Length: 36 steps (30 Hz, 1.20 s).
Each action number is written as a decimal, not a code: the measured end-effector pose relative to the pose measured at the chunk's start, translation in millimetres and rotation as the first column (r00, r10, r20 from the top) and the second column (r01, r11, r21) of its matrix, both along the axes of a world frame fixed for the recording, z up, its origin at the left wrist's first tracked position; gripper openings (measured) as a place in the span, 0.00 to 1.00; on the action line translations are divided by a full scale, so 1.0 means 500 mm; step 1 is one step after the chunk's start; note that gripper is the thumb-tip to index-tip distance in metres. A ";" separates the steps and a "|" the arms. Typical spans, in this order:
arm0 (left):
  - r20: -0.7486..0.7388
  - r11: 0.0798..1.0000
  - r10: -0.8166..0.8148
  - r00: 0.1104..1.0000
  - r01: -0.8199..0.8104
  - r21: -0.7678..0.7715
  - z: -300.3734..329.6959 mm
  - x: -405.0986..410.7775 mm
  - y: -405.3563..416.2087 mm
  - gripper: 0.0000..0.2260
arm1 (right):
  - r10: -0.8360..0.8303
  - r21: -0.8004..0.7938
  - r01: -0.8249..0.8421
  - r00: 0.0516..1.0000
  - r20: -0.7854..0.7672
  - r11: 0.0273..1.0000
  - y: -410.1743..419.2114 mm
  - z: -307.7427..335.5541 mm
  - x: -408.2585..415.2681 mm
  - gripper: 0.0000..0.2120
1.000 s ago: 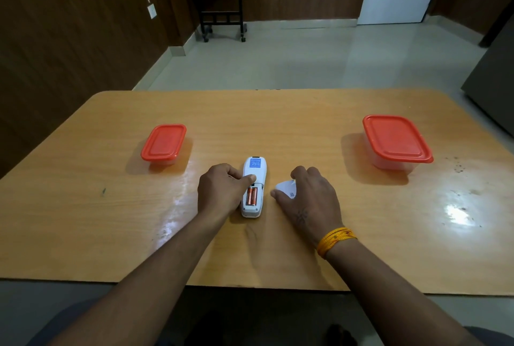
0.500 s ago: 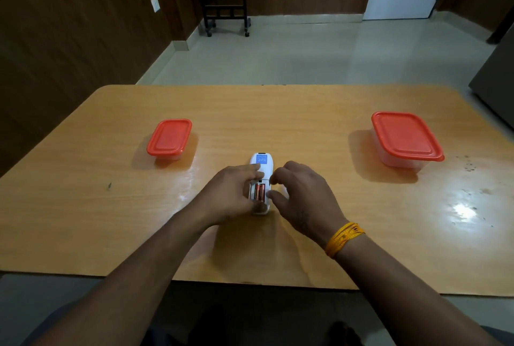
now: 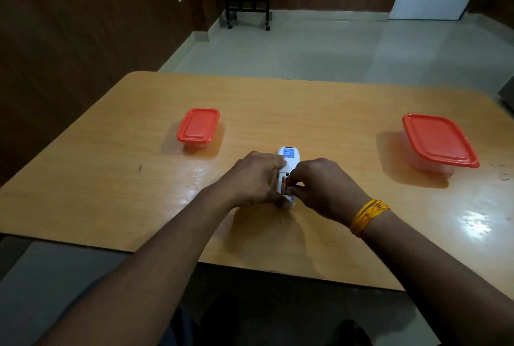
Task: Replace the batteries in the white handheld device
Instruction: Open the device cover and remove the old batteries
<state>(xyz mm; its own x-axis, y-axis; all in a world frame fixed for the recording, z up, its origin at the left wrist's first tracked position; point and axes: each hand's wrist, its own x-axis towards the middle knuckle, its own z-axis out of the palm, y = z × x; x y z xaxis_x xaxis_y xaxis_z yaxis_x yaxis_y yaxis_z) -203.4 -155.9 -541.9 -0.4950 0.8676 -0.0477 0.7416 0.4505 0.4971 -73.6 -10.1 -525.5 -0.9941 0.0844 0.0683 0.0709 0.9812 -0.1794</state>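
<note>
One white handheld device point(image 3: 289, 159) gripped by left hand point(image 3: 256, 178); right hand point(image 3: 325, 187) pinching at batteries point(image 3: 284, 185), count unclear; two red-lidded containers point(image 3: 198, 128) point(image 3: 438, 142) flanking.

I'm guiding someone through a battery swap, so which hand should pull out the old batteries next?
The right hand: its fingertips already sit at the exposed batteries, while the left hand steadies the white handheld device on the table.
</note>
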 end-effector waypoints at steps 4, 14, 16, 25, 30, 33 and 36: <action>0.009 1.000 -0.013 1.000 0.012 0.007 -0.011 -0.010 0.002 0.29 | 0.026 0.040 -0.027 0.999 0.036 0.999 -0.002 0.019 -0.011 0.07; 0.061 0.998 -0.049 0.997 0.047 0.033 -0.008 -0.012 0.000 0.24 | 0.091 0.151 -0.116 0.982 0.165 0.982 -0.004 0.062 -0.037 0.09; 0.061 0.999 -0.045 0.997 0.044 0.030 -0.007 -0.011 0.000 0.25 | 0.115 0.170 -0.143 0.979 0.168 0.975 -0.004 0.065 -0.039 0.09; 0.038 0.998 -0.052 0.998 0.050 0.034 -0.006 -0.011 -0.005 0.23 | 0.160 0.206 -0.191 0.974 0.160 0.960 -0.006 0.051 -0.045 0.06; 0.023 0.998 -0.066 0.998 0.066 0.020 -0.012 -0.012 0.000 0.28 | 0.234 0.133 -0.235 0.972 0.019 0.963 0.009 0.019 -0.020 0.11; 0.018 0.999 -0.050 0.999 0.050 0.014 -0.013 -0.015 -0.001 0.29 | 0.249 0.132 -0.242 0.968 -0.037 0.961 0.013 0.001 -0.006 0.19; 0.003 1.000 -0.024 1.000 0.024 -0.010 -0.014 -0.011 0.001 0.32 | 0.279 0.158 -0.259 0.953 -0.120 0.953 0.019 -0.011 0.009 0.16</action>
<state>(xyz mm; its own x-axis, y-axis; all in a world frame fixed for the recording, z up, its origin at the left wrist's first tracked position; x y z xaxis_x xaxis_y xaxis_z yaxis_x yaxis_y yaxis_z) -208.7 -155.5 -548.7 -0.4736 0.8788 -0.0577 0.7509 0.4372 0.4950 -69.1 -0.7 -530.9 -0.9581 -0.2049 0.2000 -0.2150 0.9762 -0.0298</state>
